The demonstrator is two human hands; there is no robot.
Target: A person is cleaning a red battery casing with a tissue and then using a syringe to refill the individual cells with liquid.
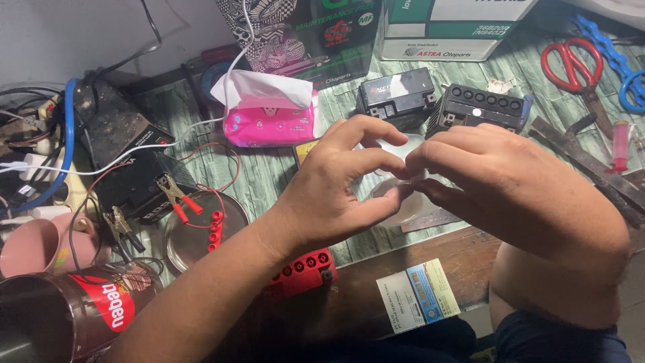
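Observation:
My left hand (329, 191) and my right hand (500, 178) meet fingertip to fingertip over the middle of the bench. Between and under them is a small clear plastic container (405, 210). My left thumb lies along its near rim, and my left fingers curl over the top. The fingertips of my right hand press in from the right side. The fingers hide exactly how the container is gripped. Just behind the hands stand two small black batteries (396, 93) (480, 107).
A pink tissue pack (269, 121) and boxes stand at the back. At the left are red-handled clamps (178, 199), a round metal dish (191, 243), a pink mug (30, 247) and a dark tin (67, 316). Red scissors (571, 62) lie at the right. A red cap strip (304, 272) and a card (418, 296) are near me.

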